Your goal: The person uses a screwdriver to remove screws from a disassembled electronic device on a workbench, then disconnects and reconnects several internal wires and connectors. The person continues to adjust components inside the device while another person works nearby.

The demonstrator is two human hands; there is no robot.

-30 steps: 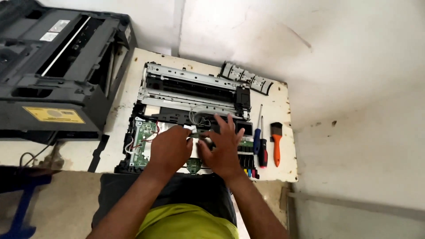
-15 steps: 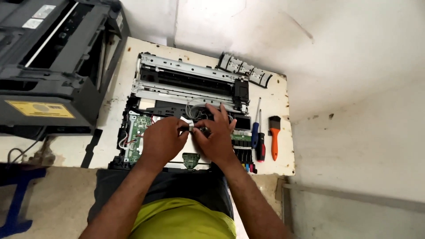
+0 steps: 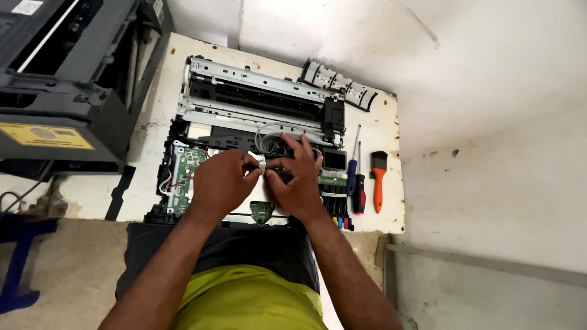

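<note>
White and stained, the table [image 3: 385, 131] is carrying an opened printer chassis [image 3: 257, 110]. Both hands are meeting over its middle, pinching a small white connector [image 3: 262, 162]: the left hand [image 3: 221, 182] is curled narrow around it, the right hand [image 3: 299, 180] is spreading its fingers. Screwdrivers [image 3: 354, 177] and an orange brush [image 3: 379, 180] are lying just right.

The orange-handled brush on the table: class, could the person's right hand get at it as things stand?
Probably yes. The brush lies uncovered on the table, right of the two screwdrivers; the right hand, busy at the opened printer, has nothing blocking it.
</note>
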